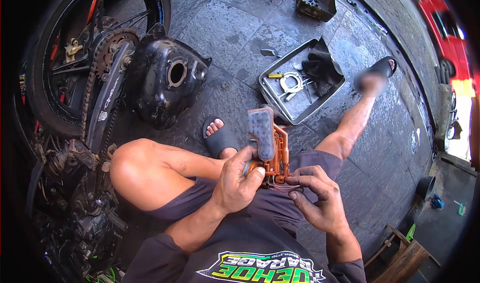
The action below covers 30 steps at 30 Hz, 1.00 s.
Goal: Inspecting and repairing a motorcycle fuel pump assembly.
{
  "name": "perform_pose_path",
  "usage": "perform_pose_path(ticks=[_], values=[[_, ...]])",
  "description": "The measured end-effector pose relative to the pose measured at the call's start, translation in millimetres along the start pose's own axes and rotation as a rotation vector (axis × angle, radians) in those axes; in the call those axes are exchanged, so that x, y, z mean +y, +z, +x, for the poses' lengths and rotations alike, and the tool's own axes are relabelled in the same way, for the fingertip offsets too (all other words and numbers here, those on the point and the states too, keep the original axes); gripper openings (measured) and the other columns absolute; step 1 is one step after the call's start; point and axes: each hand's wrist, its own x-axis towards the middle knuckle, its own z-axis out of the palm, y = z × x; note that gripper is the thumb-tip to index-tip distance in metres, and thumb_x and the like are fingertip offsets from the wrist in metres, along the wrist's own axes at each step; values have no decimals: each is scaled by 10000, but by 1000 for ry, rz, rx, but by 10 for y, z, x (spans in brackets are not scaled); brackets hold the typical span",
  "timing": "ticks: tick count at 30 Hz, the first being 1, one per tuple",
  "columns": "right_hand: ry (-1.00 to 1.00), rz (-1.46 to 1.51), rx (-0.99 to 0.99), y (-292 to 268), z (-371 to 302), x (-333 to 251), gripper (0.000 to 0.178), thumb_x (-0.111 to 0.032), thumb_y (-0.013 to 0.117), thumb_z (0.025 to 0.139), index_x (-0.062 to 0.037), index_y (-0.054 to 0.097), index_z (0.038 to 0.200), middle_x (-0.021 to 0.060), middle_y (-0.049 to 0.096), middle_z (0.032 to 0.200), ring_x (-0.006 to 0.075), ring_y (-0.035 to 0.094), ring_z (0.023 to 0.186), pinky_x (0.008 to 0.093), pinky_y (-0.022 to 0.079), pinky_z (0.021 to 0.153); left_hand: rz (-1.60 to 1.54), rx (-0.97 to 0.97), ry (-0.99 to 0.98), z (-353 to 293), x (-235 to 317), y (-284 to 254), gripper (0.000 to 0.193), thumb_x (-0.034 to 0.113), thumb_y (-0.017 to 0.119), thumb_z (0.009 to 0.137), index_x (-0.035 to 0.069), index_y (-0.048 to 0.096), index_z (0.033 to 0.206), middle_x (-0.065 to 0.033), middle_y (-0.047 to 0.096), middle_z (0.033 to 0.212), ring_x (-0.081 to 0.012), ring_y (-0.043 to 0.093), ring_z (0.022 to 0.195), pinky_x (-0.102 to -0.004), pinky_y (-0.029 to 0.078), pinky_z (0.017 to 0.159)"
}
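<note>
My left hand [236,184] is closed round the lower left of what looks like a fuel pump [281,155], an orange plastic frame held upright over my lap. On its upper left sits a grey, flat filter pad [262,133] with a quilted look. Several thin wires [281,187] come out at the bottom and run to the right. Around the ends of these wires my right hand [320,197] is curled, its thumb below them and its fingertips by the frame's lower right corner. Both hands are smudged dark.
A motorcycle wheel with chain [42,90] and a black fuel tank [167,75] stand at the left. Ahead lies a tray [300,115] with tools, a metal ring and a dark cloth. Beyond it is a dark bin [316,3]. A wooden stool [400,263] stands at lower right.
</note>
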Motion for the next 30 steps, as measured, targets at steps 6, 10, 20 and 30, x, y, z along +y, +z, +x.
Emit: perform_pose_path(ticks=[6,10,20,30], values=[[158,84,43,-71,-14,90,107,-22,742,847,4,692,938,93,697,932,188,656,854,311,517,758,-1,-30,-7,-27,-16,-15,332,99,525,906,-59,562,1196,-118,635,1068,-154,605,957,-303,495,876],[118,70,82,-65,-14,61,92,-41,739,851,2,673,900,80,689,902,172,642,836,294,499,744,-349,-78,-155,-37,-35,-26,403,95,517,908,-55,508,1282,-111,601,1177,-136,594,1016,-285,487,928],[-22,-165,101,-45,-68,7,181,-60,805,771,-36,676,895,124,645,1046,284,629,964,372,507,851,-509,-37,-35,-15,-139,83,410,65,419,964,-73,409,1350,-201,605,1275,-234,641,1159,-369,503,1046],[238,478,448,-6,-190,235,370,-114,678,925,28,586,1254,100,590,1184,134,566,959,282,463,890,-620,-68,-103,-19,-163,47,572,135,404,940,-70,308,1464,-262,548,1369,-314,599,1259,-431,455,1115]])
